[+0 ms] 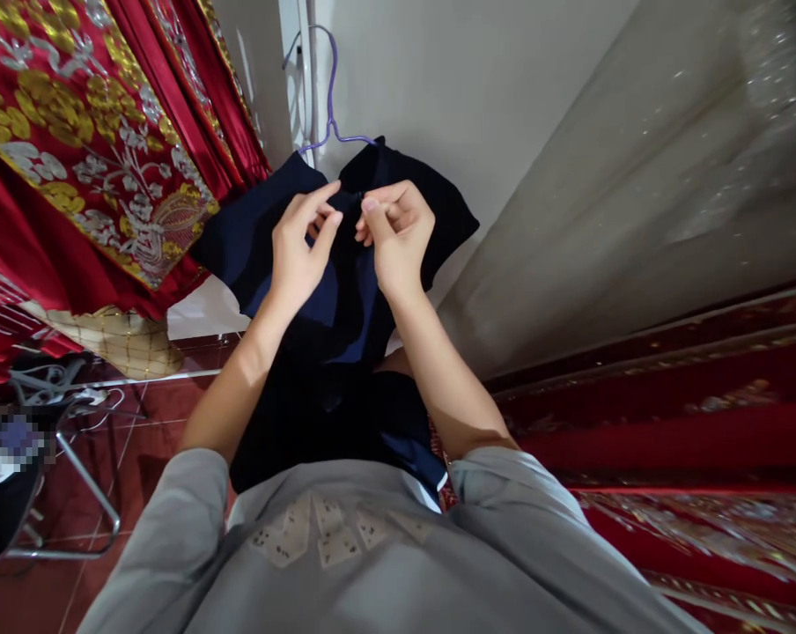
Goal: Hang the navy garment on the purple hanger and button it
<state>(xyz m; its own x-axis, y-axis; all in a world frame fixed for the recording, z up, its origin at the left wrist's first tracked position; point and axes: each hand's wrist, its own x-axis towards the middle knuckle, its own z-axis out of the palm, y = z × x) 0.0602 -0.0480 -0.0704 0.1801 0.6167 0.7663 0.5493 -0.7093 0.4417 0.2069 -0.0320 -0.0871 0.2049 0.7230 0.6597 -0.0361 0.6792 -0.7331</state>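
A dark navy short-sleeved shirt hangs in front of me from a purple wire hanger. My right hand is closed in a pinch at the shirt's upper front, just below the neck opening. A small dark bit shows at its fingertips, too small to name. Just left of it, my left hand hovers before the shirt. Its thumb and forefinger are apart, with nothing visible between them. Shadows of both arms darken the middle of the shirt.
Red cloth with gold and silver embroidery hangs at the left. A black chair with metal legs stands on the red tiled floor. Plastic-like grey sheeting slants down at the right, above more red embroidered cloth.
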